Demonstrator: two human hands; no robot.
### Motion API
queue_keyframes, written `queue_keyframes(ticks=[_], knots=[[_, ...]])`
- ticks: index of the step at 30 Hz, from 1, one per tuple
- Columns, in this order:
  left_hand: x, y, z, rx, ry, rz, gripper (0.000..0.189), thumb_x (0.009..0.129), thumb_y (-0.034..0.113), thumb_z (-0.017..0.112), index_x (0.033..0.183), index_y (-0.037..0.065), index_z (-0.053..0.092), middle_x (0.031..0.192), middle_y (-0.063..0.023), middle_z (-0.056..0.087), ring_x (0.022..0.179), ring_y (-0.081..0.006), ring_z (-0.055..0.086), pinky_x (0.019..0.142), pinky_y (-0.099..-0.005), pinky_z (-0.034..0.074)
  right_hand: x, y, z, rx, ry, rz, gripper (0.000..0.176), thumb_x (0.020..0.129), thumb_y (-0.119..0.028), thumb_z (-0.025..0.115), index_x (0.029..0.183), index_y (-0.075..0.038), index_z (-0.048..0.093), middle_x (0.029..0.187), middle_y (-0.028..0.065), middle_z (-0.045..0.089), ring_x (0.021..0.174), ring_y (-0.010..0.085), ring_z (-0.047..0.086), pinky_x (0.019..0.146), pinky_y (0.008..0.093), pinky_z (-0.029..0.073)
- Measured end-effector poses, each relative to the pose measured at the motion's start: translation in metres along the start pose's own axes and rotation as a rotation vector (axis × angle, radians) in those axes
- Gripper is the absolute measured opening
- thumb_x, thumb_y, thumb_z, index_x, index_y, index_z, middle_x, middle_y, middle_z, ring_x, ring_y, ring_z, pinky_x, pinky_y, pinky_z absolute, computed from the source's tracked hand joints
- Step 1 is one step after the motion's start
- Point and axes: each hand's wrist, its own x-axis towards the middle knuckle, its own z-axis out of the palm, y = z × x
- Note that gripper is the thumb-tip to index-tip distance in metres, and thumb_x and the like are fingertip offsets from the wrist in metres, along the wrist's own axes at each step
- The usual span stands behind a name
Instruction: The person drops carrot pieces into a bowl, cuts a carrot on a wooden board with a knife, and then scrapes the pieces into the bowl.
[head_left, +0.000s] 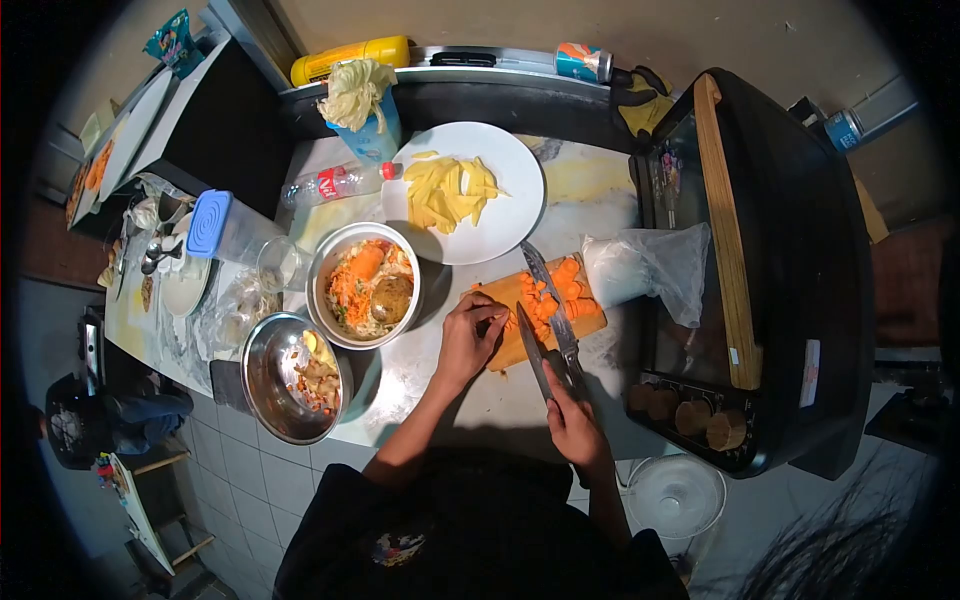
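My right hand (pixel 577 430) is closed round the handle of a knife (pixel 531 345), whose blade points up over the orange cutting board (pixel 512 350). At the board's left edge, my left hand (pixel 470 335) has its fingers bent together beside the blade; whether they pinch a bit of carrot is too small to tell. Chopped carrot (pixel 570 285) covers the upper right of the board. A second, wider knife (pixel 552 300) lies across the board among the pieces, right of the held one.
Left of the board stand a white pot (pixel 317 290) of grated vegetables and a steel bowl (pixel 255 370) of peelings. Behind is a white plate (pixel 515 190) with yellow strips. A bag of white powder (pixel 615 268) and a black oven (pixel 800 280) are at the right.
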Motion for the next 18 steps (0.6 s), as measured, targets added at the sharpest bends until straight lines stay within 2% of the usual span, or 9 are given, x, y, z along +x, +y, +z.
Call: queue_keyframes(ticks=[4,10,12,16,18], knots=[[0.0,0.0,0.0,0.038,0.011,0.034,0.014,0.083,0.001,0.072,0.097,0.0,0.075,0.094,-0.0145,0.067,0.074,-0.0284,0.066,0.067,-0.0353,0.052,-0.002,0.0,0.002,0.051,-0.093,0.107,0.066,0.095,-0.003,0.052,0.154,-0.023,0.033,0.095,0.0299,0.062,0.074,0.0468,0.061,0.068,0.0464,0.048],[0.0,0.002,0.0,0.043,0.012,0.042,0.015,0.082,0.0,0.072,0.097,0.0,0.075,0.094,-0.0144,0.067,0.075,-0.0284,0.066,0.067,-0.0351,0.052,-0.004,0.001,0.004,0.078,0.019,-0.012,0.067,0.095,-0.003,0.052,0.155,-0.025,0.032,0.088,0.0288,0.063,0.071,0.0471,0.06,0.069,0.051,0.048],[0.0,0.002,-0.001,0.05,0.006,0.064,0.015,0.082,-0.001,0.072,0.096,0.0,0.075,0.094,-0.0145,0.067,0.074,-0.0283,0.066,0.067,-0.0346,0.052,-0.005,-0.005,-0.001,-0.016,-0.046,0.13,0.069,0.094,-0.003,0.051,0.155,-0.026,0.031,0.09,0.028,0.063,0.075,0.0467,0.061,0.072,0.0516,0.048],[0.0,0.001,-0.001,0.019,-0.001,0.039,0.015,0.081,-0.002,0.072,0.096,-0.001,0.075,0.094,-0.0144,0.067,0.074,-0.028,0.066,0.066,-0.0343,0.053,-0.006,-0.008,0.001,-0.054,0.019,0.064,0.071,0.093,-0.002,0.052,0.156,-0.026,0.03,0.086,0.0271,0.062,0.075,0.0461,0.061,0.073,0.0511,0.049],[0.0,0.002,-0.003,0.032,-0.013,0.044,0.015,0.081,-0.002,0.071,0.096,-0.001,0.074,0.094,-0.0143,0.066,0.072,-0.0263,0.066,0.065,-0.034,0.053,-0.007,-0.015,-0.002,-0.013,-0.065,0.159,0.073,0.091,0.0,0.052,0.156,-0.026,0.03,0.086,0.0267,0.061,0.076,0.0459,0.062,0.073,0.0507,0.049]])
